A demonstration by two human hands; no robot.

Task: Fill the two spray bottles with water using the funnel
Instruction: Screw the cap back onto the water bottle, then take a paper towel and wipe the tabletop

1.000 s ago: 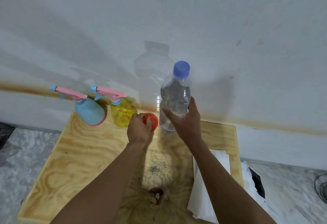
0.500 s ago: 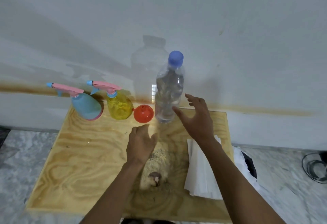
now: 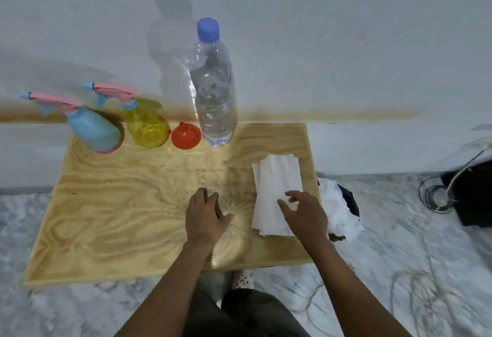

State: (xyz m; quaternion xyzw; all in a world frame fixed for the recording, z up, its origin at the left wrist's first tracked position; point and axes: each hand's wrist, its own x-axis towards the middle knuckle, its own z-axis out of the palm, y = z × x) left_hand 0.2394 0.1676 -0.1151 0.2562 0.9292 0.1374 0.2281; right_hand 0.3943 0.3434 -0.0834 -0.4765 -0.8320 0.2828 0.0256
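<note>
Two spray bottles stand at the far left of the plywood board (image 3: pixel 119 203), close to the white wall, as seen from the head camera. The blue spray bottle (image 3: pixel 93 131) is outermost. The yellow spray bottle (image 3: pixel 147 130) is just beside it on the right. Both have pink trigger heads on and nozzles pointing left. The orange funnel (image 3: pixel 185 136) sits on the board between the yellow bottle and the clear water bottle (image 3: pixel 214 91), close against the yellow one; contact not certain. Water bottle upright, blue cap (image 3: pixel 208 29) on, mostly full, upper part dented. A brown stain (image 3: pixel 319 114) runs along the wall at board height. A stack of white paper towels (image 3: pixel 277 192) lies on the right side of the board, well apart from the bottles. The left hand (image 3: pixel 205 216) is palm down over the near middle of the board, fingers straight and pressed together, thumb out to the right, holding nothing. I cannot tell whether it rests on the wood. The right hand (image 3: pixel 303 214) is over the near end of the paper towels, fingers loosely spread and slightly bent, pinching nothing. Touch with the paper is unclear. Both hands are well apart from funnel and bottles. On the marble floor right of the board lie a crumpled white and dark bag (image 3: pixel 340 208), then coiled cables (image 3: pixel 434 198) and a dark box (image 3: pixel 474 192). A white dotted shoe (image 3: pixel 242 279) shows below the board's near edge.
</note>
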